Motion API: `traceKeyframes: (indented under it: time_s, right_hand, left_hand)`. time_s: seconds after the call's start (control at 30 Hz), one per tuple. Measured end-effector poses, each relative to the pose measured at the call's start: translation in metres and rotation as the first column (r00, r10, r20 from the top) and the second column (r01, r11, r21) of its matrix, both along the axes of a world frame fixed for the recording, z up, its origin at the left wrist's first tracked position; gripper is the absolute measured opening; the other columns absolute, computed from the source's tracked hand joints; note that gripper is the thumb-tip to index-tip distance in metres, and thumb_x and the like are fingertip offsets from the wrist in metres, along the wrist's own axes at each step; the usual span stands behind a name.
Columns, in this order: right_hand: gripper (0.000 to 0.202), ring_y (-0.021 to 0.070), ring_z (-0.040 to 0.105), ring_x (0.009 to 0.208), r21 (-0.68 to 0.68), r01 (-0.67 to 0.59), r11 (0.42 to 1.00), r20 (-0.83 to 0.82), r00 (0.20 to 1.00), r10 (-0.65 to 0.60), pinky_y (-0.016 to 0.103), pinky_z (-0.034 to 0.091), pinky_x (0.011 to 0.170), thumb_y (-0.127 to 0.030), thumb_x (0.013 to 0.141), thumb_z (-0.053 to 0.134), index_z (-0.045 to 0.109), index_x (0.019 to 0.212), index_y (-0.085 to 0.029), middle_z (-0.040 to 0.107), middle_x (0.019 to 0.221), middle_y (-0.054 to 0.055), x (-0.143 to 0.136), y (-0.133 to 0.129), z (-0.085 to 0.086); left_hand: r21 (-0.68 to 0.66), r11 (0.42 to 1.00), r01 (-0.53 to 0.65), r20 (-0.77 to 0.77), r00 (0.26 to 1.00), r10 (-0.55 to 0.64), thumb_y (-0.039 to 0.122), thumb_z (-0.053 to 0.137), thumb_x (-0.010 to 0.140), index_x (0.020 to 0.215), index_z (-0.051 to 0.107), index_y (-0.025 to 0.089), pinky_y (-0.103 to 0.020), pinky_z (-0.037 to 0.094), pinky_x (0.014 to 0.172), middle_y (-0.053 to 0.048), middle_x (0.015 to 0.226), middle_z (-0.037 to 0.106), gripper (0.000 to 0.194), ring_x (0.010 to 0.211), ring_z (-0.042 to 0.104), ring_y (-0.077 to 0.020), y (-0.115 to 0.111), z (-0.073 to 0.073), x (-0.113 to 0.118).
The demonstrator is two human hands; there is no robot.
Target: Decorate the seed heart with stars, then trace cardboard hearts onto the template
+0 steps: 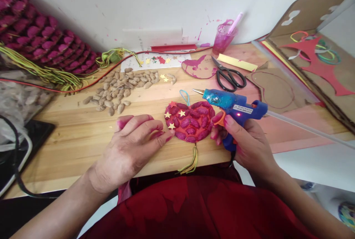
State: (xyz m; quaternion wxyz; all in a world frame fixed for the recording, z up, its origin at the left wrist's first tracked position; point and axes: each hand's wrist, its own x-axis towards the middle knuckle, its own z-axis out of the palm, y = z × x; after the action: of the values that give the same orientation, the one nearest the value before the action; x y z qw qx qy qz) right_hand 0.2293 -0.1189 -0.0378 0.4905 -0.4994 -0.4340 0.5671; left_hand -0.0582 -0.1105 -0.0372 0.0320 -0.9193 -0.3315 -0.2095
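A heart-shaped craft piece (191, 122) lies flat on the table, covered in magenta-dyed peanuts on a red base, with a light blue loop at its top and a yellow-green tassel (191, 161) below. Several gold stars and one red star sit on its left part. My left hand (135, 146) is at the heart's left edge, fingers loosely bent and apart, a fingertip near the lowest gold star (171, 126). My right hand (246, 139) is wrapped round a blue glue gun (227, 102), its metal nozzle pointing left above the heart's upper right and a finger by the orange trigger.
Unshelled peanuts (124, 85) are heaped at the back left. Black-handled scissors (230, 76), a cardboard heart (198, 67), a strip of paper stars (158, 60) and a stained cup (223, 37) stand behind. Magenta strung pieces (41, 32) lean left; a cardboard box (316, 50) is right.
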Motion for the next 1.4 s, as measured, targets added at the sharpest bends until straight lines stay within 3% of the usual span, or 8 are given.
traceKeyframes:
  time_s: [0.17, 0.33, 0.63, 0.83, 1.2, 1.4]
  right_hand:
    - [0.036, 0.0162, 0.06, 0.06, -0.012, 0.0, 1.0, 0.037, 0.999, 0.001, 0.028, 0.05, 0.055, -0.054, 0.09, 0.07, 0.069, 0.076, -0.021, 0.069, 0.071, 0.004, 0.0003, 0.0002, 0.0004]
    - [0.035, 0.0158, 0.06, 0.06, -0.01, 0.009, 1.0, 0.026, 1.0, -0.008, 0.027, 0.05, 0.055, -0.053, 0.089, 0.072, 0.068, 0.074, -0.021, 0.068, 0.071, 0.003, -0.0004, 0.0, 0.0007]
    - [0.033, 0.0153, 0.06, 0.059, -0.009, 0.006, 1.0, 0.013, 1.0, -0.006, 0.028, 0.05, 0.056, -0.051, 0.09, 0.072, 0.069, 0.075, -0.022, 0.069, 0.07, 0.003, 0.0003, -0.0002, 0.0004]
    - [0.033, 0.0134, 0.06, 0.059, 0.005, -0.017, 1.0, -0.003, 1.0, 0.017, 0.025, 0.049, 0.056, -0.049, 0.092, 0.07, 0.07, 0.074, -0.021, 0.069, 0.07, 0.002, 0.0012, 0.0004, -0.0005]
    - [0.034, 0.0144, 0.06, 0.06, -0.031, -0.022, 0.999, -0.006, 1.0, 0.022, 0.025, 0.049, 0.056, -0.051, 0.092, 0.069, 0.071, 0.076, -0.021, 0.069, 0.071, 0.003, 0.0034, -0.0002, -0.0033]
    - [0.035, 0.0148, 0.061, 0.061, -0.057, -0.024, 0.998, 0.015, 1.0, 0.025, 0.026, 0.049, 0.058, -0.051, 0.093, 0.068, 0.07, 0.078, -0.019, 0.071, 0.073, 0.005, 0.0064, -0.0014, -0.0074]
  left_hand:
    - [0.07, 0.995, -0.064, 0.035, 0.997, 0.062, 0.011, 0.061, 0.094, 0.12, 0.071, 0.028, -0.039, 0.044, 0.1, -0.006, 0.109, 0.069, 0.033, 0.112, 0.059, -0.0247, 0.0043, -0.0025, 0.0001]
    - [0.03, 1.0, -0.006, 0.0, 1.0, 0.006, 0.01, 0.055, 0.098, 0.129, 0.066, 0.022, -0.04, 0.044, 0.103, -0.009, 0.116, 0.065, 0.036, 0.117, 0.055, -0.0263, 0.0039, -0.0014, -0.0009]
    - [0.001, 1.0, 0.03, 0.013, 0.999, -0.03, 0.012, 0.054, 0.098, 0.132, 0.065, 0.028, -0.04, 0.044, 0.104, -0.008, 0.125, 0.066, 0.038, 0.121, 0.056, -0.0262, 0.0007, -0.0008, -0.0009]
    - [0.072, 0.996, -0.046, 0.039, 0.998, 0.044, 0.01, 0.06, 0.095, 0.122, 0.069, 0.026, -0.039, 0.043, 0.101, -0.006, 0.114, 0.067, 0.033, 0.114, 0.058, -0.025, 0.0054, 0.0016, 0.0024]
    - [-0.034, 0.999, -0.006, -0.042, 0.999, 0.004, 0.014, 0.053, 0.1, 0.136, 0.063, 0.024, -0.04, 0.038, 0.108, -0.01, 0.123, 0.062, 0.038, 0.124, 0.051, -0.0267, 0.0065, -0.0033, 0.0007]
    - [-0.06, 0.997, -0.043, -0.009, 0.999, 0.042, 0.011, 0.053, 0.099, 0.133, 0.065, 0.027, -0.04, 0.039, 0.105, -0.008, 0.121, 0.065, 0.039, 0.119, 0.052, -0.025, 0.0059, -0.0005, 0.0049]
